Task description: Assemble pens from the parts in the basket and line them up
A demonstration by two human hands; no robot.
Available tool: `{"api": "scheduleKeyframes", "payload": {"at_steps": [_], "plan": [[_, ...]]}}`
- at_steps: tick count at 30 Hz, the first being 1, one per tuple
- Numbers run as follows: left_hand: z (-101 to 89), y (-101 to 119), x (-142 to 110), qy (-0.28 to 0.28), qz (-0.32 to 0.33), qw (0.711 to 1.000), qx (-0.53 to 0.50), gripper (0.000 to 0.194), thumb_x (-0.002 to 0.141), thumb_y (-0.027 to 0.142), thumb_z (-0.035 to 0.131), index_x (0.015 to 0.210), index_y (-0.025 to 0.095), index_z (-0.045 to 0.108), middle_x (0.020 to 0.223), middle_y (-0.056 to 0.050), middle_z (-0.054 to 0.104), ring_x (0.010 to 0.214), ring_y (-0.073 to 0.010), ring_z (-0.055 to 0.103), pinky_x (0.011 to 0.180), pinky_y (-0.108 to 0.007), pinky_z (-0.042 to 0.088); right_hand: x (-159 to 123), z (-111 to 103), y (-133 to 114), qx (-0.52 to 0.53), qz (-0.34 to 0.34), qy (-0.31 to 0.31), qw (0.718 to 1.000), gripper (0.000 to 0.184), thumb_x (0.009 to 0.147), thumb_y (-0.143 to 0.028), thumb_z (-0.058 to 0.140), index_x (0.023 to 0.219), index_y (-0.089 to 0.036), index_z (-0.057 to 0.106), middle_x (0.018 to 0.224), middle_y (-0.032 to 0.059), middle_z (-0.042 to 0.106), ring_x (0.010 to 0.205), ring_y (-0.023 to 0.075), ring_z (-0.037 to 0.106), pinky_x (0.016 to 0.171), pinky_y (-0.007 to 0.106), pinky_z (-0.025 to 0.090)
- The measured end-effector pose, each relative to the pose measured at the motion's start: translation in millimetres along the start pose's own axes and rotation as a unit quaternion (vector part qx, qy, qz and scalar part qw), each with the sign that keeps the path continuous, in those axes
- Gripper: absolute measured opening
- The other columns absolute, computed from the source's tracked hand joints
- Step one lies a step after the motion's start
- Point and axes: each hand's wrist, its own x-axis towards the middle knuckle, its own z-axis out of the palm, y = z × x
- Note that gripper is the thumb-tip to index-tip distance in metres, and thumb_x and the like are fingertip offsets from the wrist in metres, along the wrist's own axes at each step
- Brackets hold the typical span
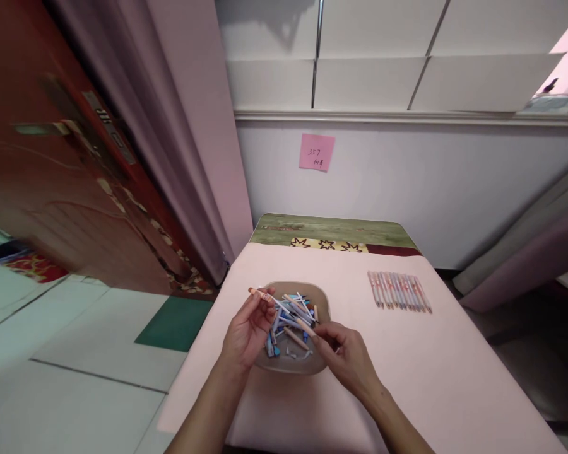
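Observation:
Over the left side of a grey-brown bin [324, 293], my left hand [250, 325] pinches an orange printed pen part [260, 294]. A thin white refill-like stick [280, 306] runs from it down to the right; I cannot tell whether the two are joined. My right hand [343, 350] is closed on a peach pen barrel [305, 326] over the bin's right side. Beneath both hands, the bin holds a jumble of pen parts [293, 337] in blue, white, peach and lilac, with small clear bits at the bottom.
A row of several finished-looking pens [400, 292] lies side by side at the right of the pink-covered table [373, 397]. Behind it stands a wall with a pink note [317, 152]. A wooden door [76, 157] and curtain [170, 145] are at the left.

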Motion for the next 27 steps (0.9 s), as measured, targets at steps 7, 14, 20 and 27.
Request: {"api": "scheduleKeyframes", "payload": {"at_steps": [7, 14, 20, 27], "plan": [[3.3, -6.5, -1.9, 0.014, -0.012, 1.000, 0.000, 0.011, 0.085, 0.007, 0.054, 0.084, 0.011, 0.064, 0.094, -0.013, 0.067, 0.070, -0.0104, 0.062, 0.059, -0.019, 0.052, -0.4, 2.3, 1.5, 0.019, 0.006, -0.006, 1.000, 0.021, 0.081, -0.028, 0.055, 0.081, -0.021, 0.074, 0.067, 0.0007, 0.065, 0.059, 0.0142, 0.055, 0.054, 0.022, 0.038], [4.4, -7.2, -4.2, 0.018, -0.003, 0.999, 0.032, 0.010, 0.084, 0.008, 0.056, 0.086, 0.009, 0.065, 0.092, -0.013, 0.068, 0.069, -0.0104, 0.062, 0.059, -0.019, 0.053, 0.2, 3.3, 2.7, 0.038, 0.001, -0.007, 0.999, 0.020, 0.082, -0.028, 0.055, 0.082, -0.022, 0.074, 0.067, 0.0002, 0.065, 0.060, 0.0143, 0.055, 0.054, 0.022, 0.037], [4.9, -16.1, -6.0, 0.001, -0.015, 0.999, 0.044, 0.008, 0.083, 0.010, 0.059, 0.088, 0.010, 0.066, 0.093, -0.011, 0.068, 0.070, -0.0099, 0.063, 0.060, -0.018, 0.054, 0.3, 7.9, 9.0, 0.075, 0.003, 0.000, 0.997, 0.018, 0.081, -0.029, 0.057, 0.082, -0.020, 0.073, 0.068, 0.0013, 0.065, 0.060, 0.0142, 0.053, 0.054, 0.022, 0.039], [6.6, -15.6, -5.2, -0.008, -0.005, 0.998, 0.066, 0.009, 0.082, 0.011, 0.061, 0.088, 0.009, 0.067, 0.093, -0.011, 0.069, 0.069, -0.0098, 0.063, 0.062, -0.018, 0.054, -1.9, 11.5, 13.4, 0.145, 0.015, 0.005, 0.989, 0.020, 0.080, -0.032, 0.061, 0.086, -0.017, 0.072, 0.069, 0.0023, 0.064, 0.060, 0.0136, 0.052, 0.054, 0.022, 0.039]]}}
